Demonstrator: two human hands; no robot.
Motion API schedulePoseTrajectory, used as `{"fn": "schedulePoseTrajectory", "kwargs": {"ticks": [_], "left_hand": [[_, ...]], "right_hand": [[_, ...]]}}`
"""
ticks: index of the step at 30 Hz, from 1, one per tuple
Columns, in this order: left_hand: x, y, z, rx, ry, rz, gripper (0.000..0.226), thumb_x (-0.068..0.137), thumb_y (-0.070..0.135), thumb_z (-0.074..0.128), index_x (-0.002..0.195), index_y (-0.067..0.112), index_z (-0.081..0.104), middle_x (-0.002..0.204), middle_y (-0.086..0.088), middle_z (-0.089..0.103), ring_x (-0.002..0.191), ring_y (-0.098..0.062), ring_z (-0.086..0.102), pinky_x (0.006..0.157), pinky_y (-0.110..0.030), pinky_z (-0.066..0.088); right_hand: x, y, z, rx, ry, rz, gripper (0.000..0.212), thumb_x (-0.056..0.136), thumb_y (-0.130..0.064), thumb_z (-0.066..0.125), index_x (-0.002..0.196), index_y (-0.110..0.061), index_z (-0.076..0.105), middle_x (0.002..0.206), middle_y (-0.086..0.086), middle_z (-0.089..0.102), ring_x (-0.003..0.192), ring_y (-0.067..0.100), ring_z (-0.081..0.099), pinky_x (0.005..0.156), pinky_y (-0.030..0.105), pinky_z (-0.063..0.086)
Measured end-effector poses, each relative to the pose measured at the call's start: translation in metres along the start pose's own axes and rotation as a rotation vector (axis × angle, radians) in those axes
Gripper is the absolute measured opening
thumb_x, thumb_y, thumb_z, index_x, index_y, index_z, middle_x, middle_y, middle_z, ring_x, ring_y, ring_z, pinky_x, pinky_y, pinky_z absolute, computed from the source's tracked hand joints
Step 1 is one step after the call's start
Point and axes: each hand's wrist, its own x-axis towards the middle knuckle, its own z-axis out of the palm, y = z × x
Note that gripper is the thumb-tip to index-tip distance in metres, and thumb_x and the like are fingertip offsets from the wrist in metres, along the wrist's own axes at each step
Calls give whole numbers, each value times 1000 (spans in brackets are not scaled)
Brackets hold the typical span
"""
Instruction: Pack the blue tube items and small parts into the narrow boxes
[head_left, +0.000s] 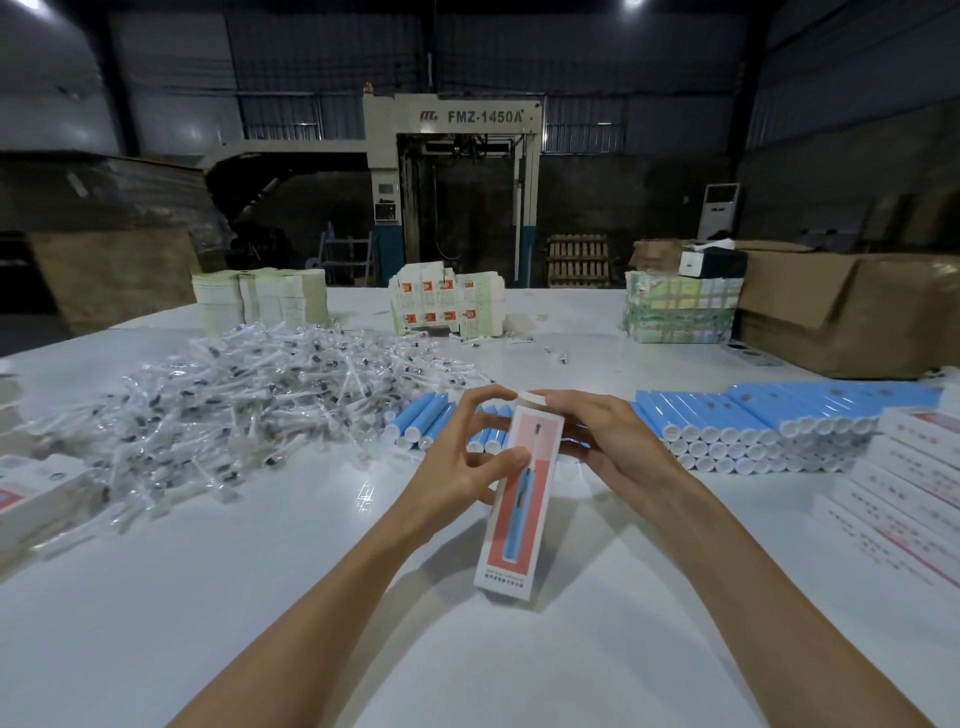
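A narrow white and pink box (521, 499) printed with a blue tube is held upright over the table's middle. My left hand (467, 457) grips its left side, thumb on the front face. My right hand (613, 441) holds the right side, fingers at the white top flap. Behind the hands lie loose blue tubes (423, 423) with white caps. A long stacked row of blue tubes (753, 421) runs to the right. A big heap of small parts in clear bags (239, 400) covers the left of the white table (260, 571).
Finished narrow boxes (914, 483) lie stacked at the right edge, more boxes (36, 499) at the left edge. Stacks of flat cartons (447, 304) and bundles (675, 306) stand at the table's back. A brown cardboard box (852, 312) sits far right.
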Motion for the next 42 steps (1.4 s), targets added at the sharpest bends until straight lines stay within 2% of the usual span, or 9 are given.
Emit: {"fn": "schedulePoseTrajectory", "kwargs": {"ticks": [8,13,20,29,33,35,38,40,42], "left_hand": [[0,1,-1,-14,-1,-1,70,90,49,76,150,54,41,129,2,68,105,-26,78,72,-41,66],[0,0,-1,-19,21,4,65,90,50,75,148,58,47,127,9,68,108,-17,76,70,-32,65],[1,-1,-2,-33,52,-8,55,91,46,72,144,50,54,117,14,72,109,-17,76,70,-33,65],[0,-7,3,-55,66,1,46,97,38,76,139,39,58,117,5,72,105,-21,78,68,-35,65],[4,-15,9,-93,191,-34,39,99,29,76,132,39,57,121,-1,69,97,-20,79,67,-34,65],[6,-18,9,-127,285,-37,40,100,24,75,131,36,54,124,-2,66,97,-18,79,66,-33,65],[8,-23,3,-235,400,-40,39,101,17,72,127,36,51,125,-4,64,95,-16,78,65,-32,64],[10,-26,3,-295,436,-40,39,101,16,72,124,38,49,125,-5,64,93,-16,78,66,-33,64],[11,-30,6,-306,408,-18,42,100,21,75,124,40,47,126,-3,63,96,-17,79,68,-33,65]], "right_hand": [[0,0,-6,-28,-108,-16,24,102,-25,62,117,-22,81,119,7,78,114,20,72,88,24,58],[1,-2,-9,-55,-154,-32,26,104,-26,61,122,-23,79,123,6,77,117,21,71,93,27,58],[-5,1,-2,-320,-66,-195,26,102,-27,68,125,-18,77,108,2,80,104,27,75,96,40,60],[3,17,-2,-341,-2,-209,22,103,-20,66,119,-10,78,105,2,81,99,21,76,91,33,60],[5,32,13,-554,135,-159,45,104,-42,61,145,-24,57,124,-4,69,98,4,72,88,32,61],[0,34,20,-652,151,-142,55,100,-59,58,146,-33,44,131,-9,60,96,3,71,81,30,62],[-12,35,31,-852,60,-112,74,85,-81,59,139,-38,33,135,-14,46,106,10,65,86,41,59],[-21,39,36,-1013,4,-166,76,84,-74,67,139,-36,30,133,-13,42,111,17,60,87,42,53],[-30,42,38,-1051,11,-267,67,95,-50,69,145,-28,31,136,-6,42,117,24,58,90,44,52]]}}
